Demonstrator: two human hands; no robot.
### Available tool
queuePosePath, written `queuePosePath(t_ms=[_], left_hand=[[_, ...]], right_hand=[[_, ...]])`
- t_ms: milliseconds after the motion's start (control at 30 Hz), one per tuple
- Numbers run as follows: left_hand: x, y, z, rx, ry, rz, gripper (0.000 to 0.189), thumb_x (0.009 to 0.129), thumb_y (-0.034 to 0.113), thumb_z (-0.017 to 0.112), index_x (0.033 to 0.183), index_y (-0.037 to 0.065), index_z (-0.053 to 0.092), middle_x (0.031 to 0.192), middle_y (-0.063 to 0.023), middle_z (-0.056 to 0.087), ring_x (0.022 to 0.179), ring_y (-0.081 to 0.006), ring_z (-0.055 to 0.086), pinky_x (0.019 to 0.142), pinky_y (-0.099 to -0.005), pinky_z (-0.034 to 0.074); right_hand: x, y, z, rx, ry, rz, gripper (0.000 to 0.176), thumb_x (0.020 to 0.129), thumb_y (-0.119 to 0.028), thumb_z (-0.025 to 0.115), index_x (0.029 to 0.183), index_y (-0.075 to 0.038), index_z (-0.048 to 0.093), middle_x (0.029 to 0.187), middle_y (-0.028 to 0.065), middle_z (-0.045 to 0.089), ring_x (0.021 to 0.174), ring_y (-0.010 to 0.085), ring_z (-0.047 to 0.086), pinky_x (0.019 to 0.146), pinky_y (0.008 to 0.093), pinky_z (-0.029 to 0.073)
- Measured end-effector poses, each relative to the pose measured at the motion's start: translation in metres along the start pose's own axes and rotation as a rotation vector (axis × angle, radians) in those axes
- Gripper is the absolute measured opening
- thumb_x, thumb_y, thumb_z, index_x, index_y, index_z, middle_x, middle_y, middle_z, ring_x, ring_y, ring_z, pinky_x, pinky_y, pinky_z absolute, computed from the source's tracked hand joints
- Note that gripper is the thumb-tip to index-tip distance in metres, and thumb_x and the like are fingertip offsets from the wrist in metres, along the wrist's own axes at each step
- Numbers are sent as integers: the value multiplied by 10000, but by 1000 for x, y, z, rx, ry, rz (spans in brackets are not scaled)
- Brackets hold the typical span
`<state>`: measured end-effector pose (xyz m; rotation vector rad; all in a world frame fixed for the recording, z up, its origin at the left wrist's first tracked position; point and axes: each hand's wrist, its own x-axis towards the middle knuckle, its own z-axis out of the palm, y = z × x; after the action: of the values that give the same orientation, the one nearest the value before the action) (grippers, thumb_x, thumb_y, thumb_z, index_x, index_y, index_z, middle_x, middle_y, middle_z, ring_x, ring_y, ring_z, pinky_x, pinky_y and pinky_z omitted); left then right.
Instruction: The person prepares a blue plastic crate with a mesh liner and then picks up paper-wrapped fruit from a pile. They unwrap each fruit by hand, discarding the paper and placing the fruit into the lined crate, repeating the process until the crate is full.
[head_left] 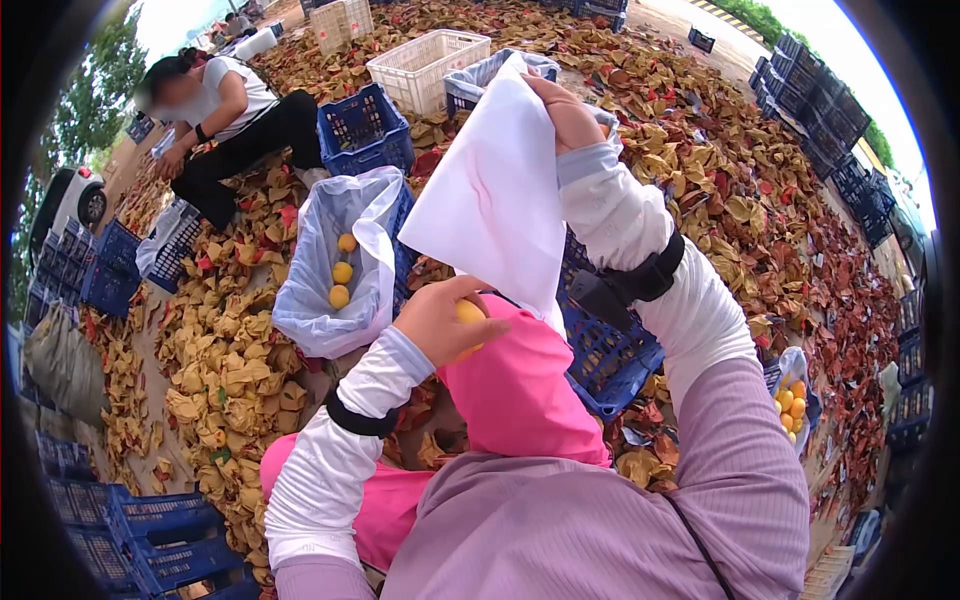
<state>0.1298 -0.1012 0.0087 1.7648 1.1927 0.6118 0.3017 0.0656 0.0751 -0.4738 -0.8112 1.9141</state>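
Note:
My left hand (448,322) is wrapped round a yellow fruit (468,314), just above my pink-clad knee. Raised higher and to the right, my right hand (570,112) pinches the top corner of a white sheet (492,190) with a faint pink streak. The sheet hangs down, its lower end close to the left hand. Left of it stands a blue crate lined with a white plastic bag (335,205), with a few yellow fruits (342,272) inside.
A blue crate (612,350) sits under my right forearm, and more fruit (790,405) lies in a lined crate at right. Brown and yellow paper bags (235,370) cover the ground. A co-worker (225,100) sits at upper left near a blue crate (365,130) and a white crate (428,70).

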Motion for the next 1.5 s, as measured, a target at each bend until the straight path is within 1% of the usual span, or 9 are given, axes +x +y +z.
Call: queuePosePath(t_ms=[200, 400, 533, 667, 767, 967, 1167, 1333, 1500], left_hand=[[18, 0, 17, -242, 310, 303, 292, 758, 198, 673, 949, -15, 617, 815, -68, 637, 738, -133, 590, 698, -264, 464], [6, -10, -7, -695, 151, 9, 268, 820, 204, 630, 970, -18, 618, 858, -33, 615, 767, -94, 567, 695, -214, 454], [4, -21, -17, -817, 227, -76, 269, 848, 207, 583, 988, -22, 586, 853, -38, 616, 734, -105, 589, 670, -219, 465], [5, -35, -25, -910, 188, -130, 253, 846, 222, 583, 900, -25, 591, 822, -54, 611, 705, -105, 588, 639, -214, 471], [4, -33, -25, -978, 210, -125, 241, 848, 215, 572, 885, -23, 578, 810, -59, 606, 674, -115, 595, 608, -216, 474], [-3, -32, -29, -987, 139, -55, 209, 851, 192, 552, 905, -7, 582, 811, -51, 606, 694, -106, 582, 636, -220, 472], [-5, -42, -22, -911, 234, -40, 189, 850, 176, 555, 928, 6, 586, 808, -44, 605, 695, -105, 575, 641, -220, 471], [-13, -60, -29, -1008, 356, -52, 166, 844, 172, 568, 920, 26, 594, 800, -35, 609, 701, -107, 582, 638, -225, 476], [-27, -80, -55, -1039, 415, -6, 152, 832, 158, 583, 929, 42, 595, 803, -41, 614, 697, -117, 590, 629, -235, 485]], right_hand=[[-3, 10, 34, 107, -85, -11, 267, 881, -263, 486, 902, -25, 606, 774, 83, 649, 616, 197, 626, 605, 322, 538], [34, -7, -40, -241, 214, -596, 380, 850, -88, 543, 1197, -33, 400, 898, 84, 557, 736, 149, 573, 620, 291, 523], [15, 2, -75, -325, 460, -520, 208, 875, -114, 523, 1070, -50, 491, 846, 27, 570, 727, 97, 550, 649, 209, 459], [-52, 43, -26, -845, -446, -257, 216, 869, -207, 564, 966, -20, 517, 818, -14, 532, 750, 51, 515, 650, 199, 431], [-75, 68, -10, -1255, -597, -268, 284, 791, -258, 660, 895, -22, 541, 684, 10, 539, 631, 76, 489, 591, 226, 417], [-69, 93, -20, -1184, -474, -265, 173, 813, -169, 627, 862, -22, 550, 628, 19, 524, 600, 77, 477, 562, 231, 403], [-68, 102, -27, -722, -457, -96, 114, 872, -144, 554, 885, -30, 550, 719, -35, 516, 673, 32, 462, 588, 203, 403], [-63, 76, -56, -538, -21, -154, 118, 894, -220, 519, 897, -108, 557, 745, -80, 485, 661, 7, 454, 590, 150, 391], [-29, 23, -215, -285, 565, -573, 74, 881, -172, 517, 888, -114, 563, 652, -36, 528, 514, 51, 483, 447, 189, 419]])
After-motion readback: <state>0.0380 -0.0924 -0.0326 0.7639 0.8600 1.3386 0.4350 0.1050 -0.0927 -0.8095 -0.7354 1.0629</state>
